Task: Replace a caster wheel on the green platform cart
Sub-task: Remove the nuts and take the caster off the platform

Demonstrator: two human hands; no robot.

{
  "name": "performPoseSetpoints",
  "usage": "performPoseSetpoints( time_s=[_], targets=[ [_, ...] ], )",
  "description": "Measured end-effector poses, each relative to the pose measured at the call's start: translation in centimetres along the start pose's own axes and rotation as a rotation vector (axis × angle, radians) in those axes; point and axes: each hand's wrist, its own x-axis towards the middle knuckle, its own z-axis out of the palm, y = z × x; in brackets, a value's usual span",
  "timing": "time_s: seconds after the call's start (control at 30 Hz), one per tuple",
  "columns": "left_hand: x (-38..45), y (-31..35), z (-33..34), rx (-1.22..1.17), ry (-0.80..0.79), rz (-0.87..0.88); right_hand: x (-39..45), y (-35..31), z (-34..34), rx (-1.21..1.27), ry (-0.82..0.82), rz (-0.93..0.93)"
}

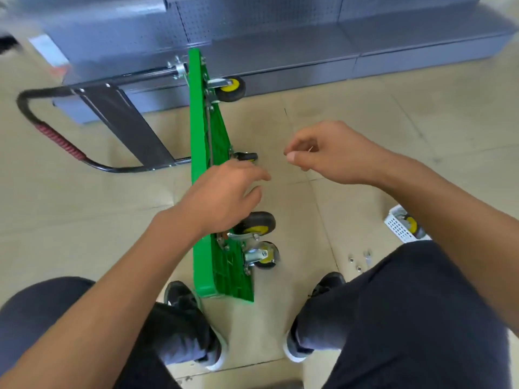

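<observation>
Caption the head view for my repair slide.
Left hand steadies the green cart on its edge; right hand pinches something small.

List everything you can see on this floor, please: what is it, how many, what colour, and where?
cart: one, green, tipped on its edge, centre
handle: one, black, red grip, left
wheels: four visible, black with yellow hubs, on cart's right face
basket: one, white, right, holding a wheel
nuts: a few, silver, floor near right knee
shelving: grey, behind
shoes: two, black
left hand: on the cart
right hand: pinching something tiny
</observation>
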Motion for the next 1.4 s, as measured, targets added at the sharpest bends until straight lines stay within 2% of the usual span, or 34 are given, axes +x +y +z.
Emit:
performPoseSetpoints(
  time_s=[0.23,0.4,0.6,0.77,0.93,1.07,1.27,1.4],
  targets=[
    [-4.1,-5.5,-0.6,0.130,0.009,0.023,0.1,-2.2,7.0,0.160,-0.073,0.098],
    [-4.8,-6.9,1.0,0.166,0.046,0.116,-1.1,-0.9,14.3,0.262,-0.195,0.210],
    [-4.3,-7.9,2.1,0.136,0.042,0.184,-2.2,1.4,20.6,0.384,-0.224,0.310],
    [-3.7,-8.2,2.7,0.130,0.004,0.188,-2.4,1.9,23.0,0.490,-0.139,0.347],
    [-3.8,-8.2,2.9,0.126,0.010,0.185,-2.4,0.8,24.4,0.749,-0.069,0.471],
    [-3.7,-8.1,2.8,0.129,0.008,0.182,-2.5,0.3,24.8,0.833,-0.023,0.522],
    [-3.8,-8.1,2.9,0.128,0.017,0.176,-2.6,0.3,24.7,0.911,-0.049,0.556],
    [-3.7,-8.0,2.9,0.132,0.010,0.169,-2.6,0.3,24.7,0.980,-0.120,0.623]
  ],
)
